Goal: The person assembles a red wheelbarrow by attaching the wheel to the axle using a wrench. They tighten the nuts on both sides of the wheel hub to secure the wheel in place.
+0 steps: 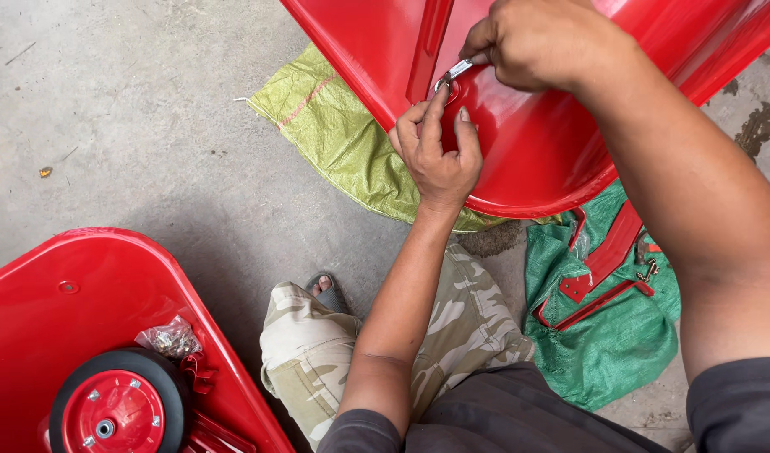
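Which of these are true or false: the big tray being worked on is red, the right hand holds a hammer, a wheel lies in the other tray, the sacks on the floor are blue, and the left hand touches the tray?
1. The big tray being worked on is red. True.
2. The right hand holds a hammer. False: it holds a small metal wrench at a fastener on the tray.
3. A wheel lies in the other tray. True: a black tyre with a red hub, beside a small bag of hardware.
4. The sacks on the floor are blue. False: one sack is yellow-green, the other green.
5. The left hand touches the tray. True: its fingers press the red surface near the wrench.
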